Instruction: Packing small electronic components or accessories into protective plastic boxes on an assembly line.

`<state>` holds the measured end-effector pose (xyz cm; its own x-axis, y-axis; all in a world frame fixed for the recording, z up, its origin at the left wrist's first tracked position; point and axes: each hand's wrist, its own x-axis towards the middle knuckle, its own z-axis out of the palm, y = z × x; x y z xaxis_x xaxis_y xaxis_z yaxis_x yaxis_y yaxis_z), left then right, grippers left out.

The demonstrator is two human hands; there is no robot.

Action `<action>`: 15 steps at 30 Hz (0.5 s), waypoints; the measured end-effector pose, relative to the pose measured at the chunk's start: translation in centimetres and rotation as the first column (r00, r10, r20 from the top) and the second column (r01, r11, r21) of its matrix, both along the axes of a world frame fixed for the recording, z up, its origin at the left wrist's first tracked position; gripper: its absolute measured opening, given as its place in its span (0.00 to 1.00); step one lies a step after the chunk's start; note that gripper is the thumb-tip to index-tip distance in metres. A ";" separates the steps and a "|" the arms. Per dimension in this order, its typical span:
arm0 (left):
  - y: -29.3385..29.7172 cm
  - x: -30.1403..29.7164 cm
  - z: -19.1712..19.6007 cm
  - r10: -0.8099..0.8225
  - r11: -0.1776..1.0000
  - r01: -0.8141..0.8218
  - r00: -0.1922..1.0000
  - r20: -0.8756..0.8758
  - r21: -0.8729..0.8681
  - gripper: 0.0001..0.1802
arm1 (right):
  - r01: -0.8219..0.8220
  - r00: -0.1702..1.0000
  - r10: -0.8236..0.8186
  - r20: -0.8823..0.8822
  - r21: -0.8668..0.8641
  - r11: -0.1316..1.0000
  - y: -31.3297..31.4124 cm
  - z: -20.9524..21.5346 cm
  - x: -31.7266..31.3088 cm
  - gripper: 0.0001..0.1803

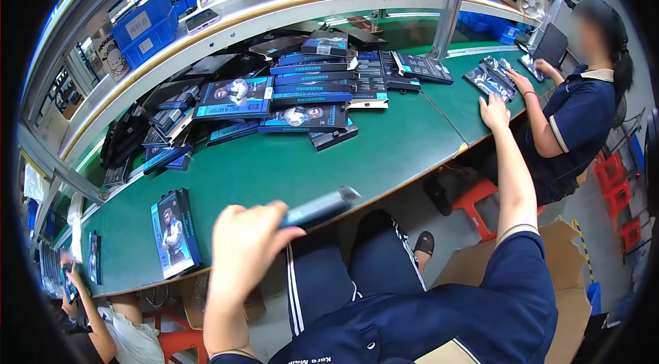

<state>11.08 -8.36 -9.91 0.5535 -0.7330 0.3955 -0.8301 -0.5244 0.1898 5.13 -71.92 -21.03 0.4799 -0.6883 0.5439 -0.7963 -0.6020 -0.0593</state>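
Slim dark box (320, 207) sits pinched in my left hand (245, 244), fingers closed round one end, the rest jutting out past the edge of the green table (309, 165) above my lap. I judge it could slip, since only one end is gripped and it looks blurred. My right hand (494, 112) lies flat and spread on the tabletop, holding nothing, near the foil packets (489, 80); it could knock them toward the neighbour's hand (519, 80).

Left hand (244, 244) clenched, right hand (494, 111) outstretched, flat.
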 end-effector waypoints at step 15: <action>-3.9 0.7 -4.6 0.013 0.991 -0.002 0.996 -0.085 0.133 0.47 | -0.451 0.815 -0.064 0.577 0.699 0.555 14.1 2.9 -6.2 0.19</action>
<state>11.82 -12.22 -14.50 0.5866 -0.7715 0.2465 -0.8098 -0.5557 0.1881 -1.10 -57.85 -18.12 0.5030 -0.8639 0.0253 -0.3554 -0.2334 -0.9051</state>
